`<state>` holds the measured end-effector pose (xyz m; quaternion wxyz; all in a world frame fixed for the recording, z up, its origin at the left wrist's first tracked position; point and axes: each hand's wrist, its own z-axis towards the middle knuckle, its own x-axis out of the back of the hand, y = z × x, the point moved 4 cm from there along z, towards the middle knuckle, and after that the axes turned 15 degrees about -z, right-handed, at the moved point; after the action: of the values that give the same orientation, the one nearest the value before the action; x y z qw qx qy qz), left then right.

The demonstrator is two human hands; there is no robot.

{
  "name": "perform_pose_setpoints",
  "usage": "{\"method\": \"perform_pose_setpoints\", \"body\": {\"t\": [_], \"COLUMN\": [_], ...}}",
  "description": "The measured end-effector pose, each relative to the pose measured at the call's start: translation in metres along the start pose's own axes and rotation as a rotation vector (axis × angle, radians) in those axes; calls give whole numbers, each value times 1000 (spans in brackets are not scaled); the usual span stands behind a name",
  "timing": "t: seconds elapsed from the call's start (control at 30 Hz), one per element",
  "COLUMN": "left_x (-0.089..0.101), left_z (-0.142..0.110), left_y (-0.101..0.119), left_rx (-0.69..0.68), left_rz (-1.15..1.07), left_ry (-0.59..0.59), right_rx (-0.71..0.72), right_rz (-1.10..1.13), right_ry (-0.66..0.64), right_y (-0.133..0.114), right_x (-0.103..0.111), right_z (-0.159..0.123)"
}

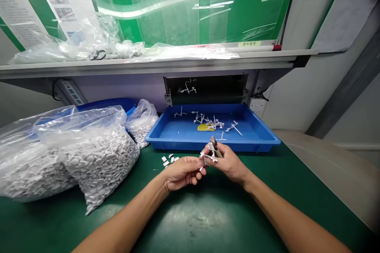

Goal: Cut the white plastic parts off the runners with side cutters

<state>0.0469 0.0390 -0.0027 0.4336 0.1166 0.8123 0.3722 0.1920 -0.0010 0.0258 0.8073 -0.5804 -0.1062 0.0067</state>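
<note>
Over mid-bench, left hand [179, 173]: fingertips pinching a white branched piece [211, 159], likely to steady it
Right hand [234, 165]: fingers closed round a metal-headed tool [213, 141], close by the piece
Blue tray [213, 145], 12 o'clock: more branched pieces [216, 123]; set before the opening [208, 98], perhaps to collect them
Clear bags [83, 123], 9–10 o'clock: small white parts [97, 156]

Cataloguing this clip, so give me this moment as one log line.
left hand: pinches white branched part | right hand: grips dark-tipped tool beside it | blue tray: similar parts inside | small white pieces: on green table
</note>
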Motion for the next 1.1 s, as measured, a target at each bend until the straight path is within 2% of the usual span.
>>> {"method": "perform_pose_setpoints", "body": {"t": [0.1,0.2,0.27,0.33,0.47,0.67,1.1], "left_x": [6,9,10,9,2,-4,-3], "left_z": [0,-3,-8,-13,-22,-27,-28], "left_y": [1,12,21,29,34,29,27], "left_rx": [-70,-287,-451,-594,-763,-785,-793], "left_rz": [-107,-250,-268,-195,108,255,334], "left_ry": [27,77,108,142,197,194,245], "right_rx": [19,16,-32,-57,52,149,156], "right_rz": [-88,-210,-413,-664,-975,-1065,-1131], "right_ry": [21,212,315,318,230,232,209], "right_y": [-4,-3,1,5,9,9,6], "right_x": [2,12,16,13,-3,-12,-10], "right_z": [0,-2,-3,-2,-3,-7,-6]}}
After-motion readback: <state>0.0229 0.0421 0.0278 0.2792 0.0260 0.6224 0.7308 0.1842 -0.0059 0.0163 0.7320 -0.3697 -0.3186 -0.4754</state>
